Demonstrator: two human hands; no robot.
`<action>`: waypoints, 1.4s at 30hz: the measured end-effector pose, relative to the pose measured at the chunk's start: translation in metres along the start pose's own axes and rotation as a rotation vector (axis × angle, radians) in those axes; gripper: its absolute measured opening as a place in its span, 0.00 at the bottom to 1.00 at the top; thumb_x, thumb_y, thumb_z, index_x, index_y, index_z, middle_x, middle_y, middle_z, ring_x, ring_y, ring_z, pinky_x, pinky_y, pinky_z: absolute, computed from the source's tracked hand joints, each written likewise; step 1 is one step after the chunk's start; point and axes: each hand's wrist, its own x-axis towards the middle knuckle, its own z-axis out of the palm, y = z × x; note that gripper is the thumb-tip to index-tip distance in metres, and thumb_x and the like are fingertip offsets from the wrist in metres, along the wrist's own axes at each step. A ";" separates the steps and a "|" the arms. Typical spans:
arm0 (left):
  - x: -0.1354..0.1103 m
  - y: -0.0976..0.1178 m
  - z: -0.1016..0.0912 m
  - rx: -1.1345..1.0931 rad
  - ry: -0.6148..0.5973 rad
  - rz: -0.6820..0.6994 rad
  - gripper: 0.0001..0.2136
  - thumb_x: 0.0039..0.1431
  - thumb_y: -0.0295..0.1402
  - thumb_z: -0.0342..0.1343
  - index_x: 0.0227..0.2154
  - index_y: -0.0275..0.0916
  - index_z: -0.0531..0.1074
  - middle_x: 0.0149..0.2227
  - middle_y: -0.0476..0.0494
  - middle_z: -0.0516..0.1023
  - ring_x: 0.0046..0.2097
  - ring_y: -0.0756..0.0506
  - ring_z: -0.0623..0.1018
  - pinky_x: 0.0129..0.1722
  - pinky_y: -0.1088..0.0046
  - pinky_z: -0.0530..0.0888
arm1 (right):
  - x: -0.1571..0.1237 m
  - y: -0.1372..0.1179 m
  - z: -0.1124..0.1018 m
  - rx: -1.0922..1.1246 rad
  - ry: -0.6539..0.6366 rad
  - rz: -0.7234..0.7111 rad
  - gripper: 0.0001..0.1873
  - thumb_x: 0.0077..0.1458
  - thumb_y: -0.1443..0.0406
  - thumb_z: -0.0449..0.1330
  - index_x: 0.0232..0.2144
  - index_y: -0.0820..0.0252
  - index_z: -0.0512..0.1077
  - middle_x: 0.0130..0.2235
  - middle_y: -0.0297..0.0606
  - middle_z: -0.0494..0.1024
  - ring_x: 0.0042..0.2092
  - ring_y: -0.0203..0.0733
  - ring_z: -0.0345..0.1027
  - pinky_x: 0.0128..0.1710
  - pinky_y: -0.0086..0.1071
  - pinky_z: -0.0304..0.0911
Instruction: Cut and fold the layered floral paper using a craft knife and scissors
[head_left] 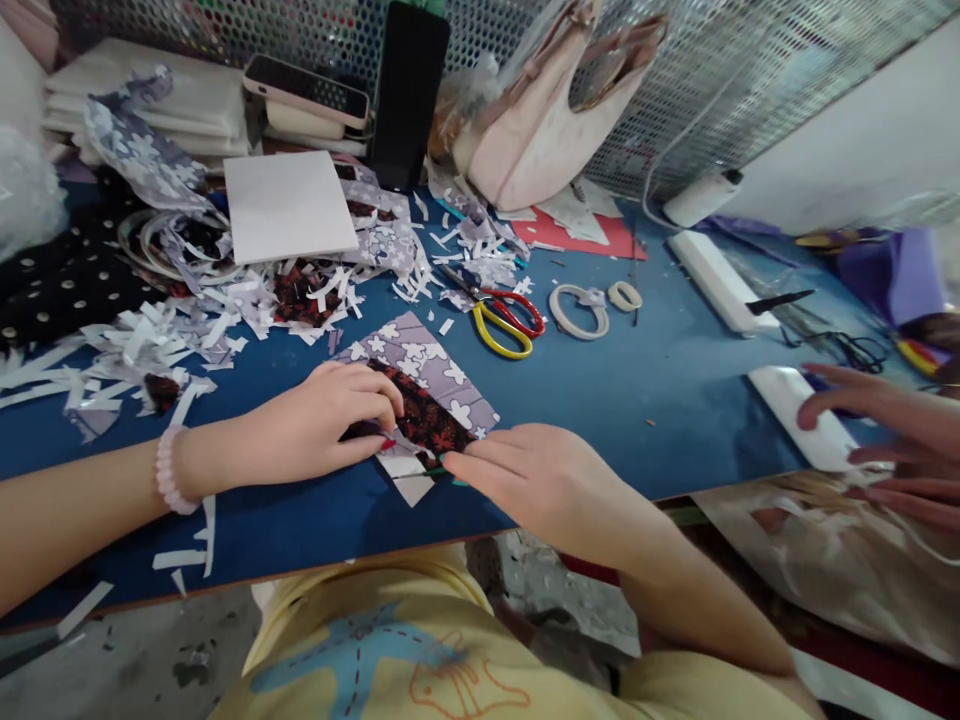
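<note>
In front of me lies a lilac piece with white flowers (436, 362), and a dark red-and-black patterned piece (429, 412) rests on it. A white strip end (411, 484) sticks out at the near side. My left hand (345, 415), with a pink bead bracelet (169, 468), is closed, its thumb and fingers pinching the near left edge of the patterned piece. Against the near right edge, my right hand (540, 480) is closed around a thin tool with a teal part (454, 480). Most of that tool is hidden, so its kind is unclear.
Red-and-yellow-handled scissors (510, 322) lie beyond the work, near two tape rolls (579, 310). Paper and fabric scraps (135, 350) heap up at left. A white pad (289, 205), phone (409, 95) and pink bag (532, 130) stand behind. Another person's hand (877, 405) touches a white block (795, 415).
</note>
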 end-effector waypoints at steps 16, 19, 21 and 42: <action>0.003 -0.001 -0.001 0.003 -0.012 -0.011 0.03 0.63 0.29 0.57 0.34 0.41 0.74 0.47 0.48 0.77 0.50 0.44 0.75 0.53 0.62 0.61 | 0.019 0.008 -0.007 -0.156 0.022 -0.071 0.13 0.64 0.75 0.51 0.38 0.62 0.76 0.27 0.33 0.75 0.28 0.36 0.61 0.28 0.34 0.48; 0.004 -0.001 -0.001 0.007 -0.018 -0.019 0.03 0.63 0.29 0.57 0.33 0.41 0.74 0.47 0.48 0.77 0.50 0.44 0.74 0.53 0.61 0.61 | 0.021 0.009 -0.010 -0.163 0.000 -0.089 0.13 0.64 0.74 0.51 0.39 0.63 0.76 0.27 0.33 0.75 0.29 0.36 0.62 0.27 0.34 0.48; 0.004 -0.001 0.000 0.008 -0.019 -0.017 0.03 0.64 0.30 0.57 0.33 0.41 0.74 0.47 0.48 0.77 0.50 0.44 0.74 0.53 0.61 0.61 | 0.022 0.010 -0.012 -0.158 -0.031 -0.105 0.14 0.64 0.74 0.50 0.40 0.64 0.76 0.27 0.34 0.75 0.29 0.36 0.63 0.27 0.34 0.49; 0.006 -0.001 0.000 0.004 -0.026 -0.023 0.04 0.63 0.29 0.59 0.32 0.40 0.72 0.46 0.47 0.77 0.50 0.44 0.75 0.51 0.62 0.61 | 0.026 0.015 -0.021 -0.168 -0.171 -0.172 0.14 0.65 0.75 0.49 0.45 0.67 0.73 0.28 0.36 0.76 0.29 0.38 0.65 0.27 0.34 0.49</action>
